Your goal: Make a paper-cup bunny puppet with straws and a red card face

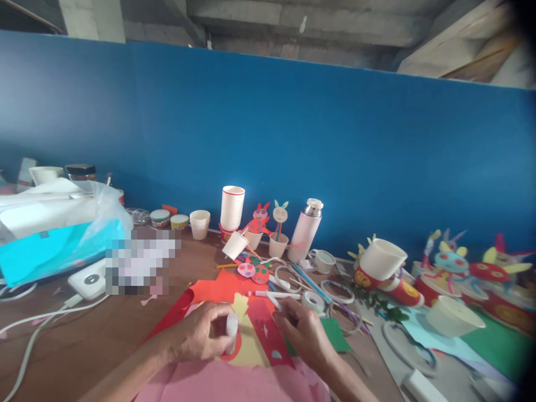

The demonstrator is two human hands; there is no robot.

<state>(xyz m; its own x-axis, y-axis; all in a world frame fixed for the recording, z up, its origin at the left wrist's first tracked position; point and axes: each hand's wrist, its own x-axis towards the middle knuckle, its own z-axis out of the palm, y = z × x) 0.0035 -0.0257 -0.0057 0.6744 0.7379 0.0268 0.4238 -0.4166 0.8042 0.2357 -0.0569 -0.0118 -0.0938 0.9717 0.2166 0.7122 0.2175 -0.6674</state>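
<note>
My left hand (196,333) has its thumb and fingers closed round a small whitish roll, apparently tape (231,325), held over a round red paper piece (237,346). To the right, my right hand (302,329) is pinched on a small pale strip (274,300). Beneath both hands lie cut sheets of red paper (218,285), yellow paper (251,334) and pink paper (234,382). Green paper (335,335) sticks out beside my right wrist.
Beyond the hands stand paper cups (232,209), paper-figure cups (278,244) and a pink thermos (305,231). Tape rolls (313,301) and pens lie right of centre. A power bank (89,279) with a cable and a plastic bag (113,209) are left.
</note>
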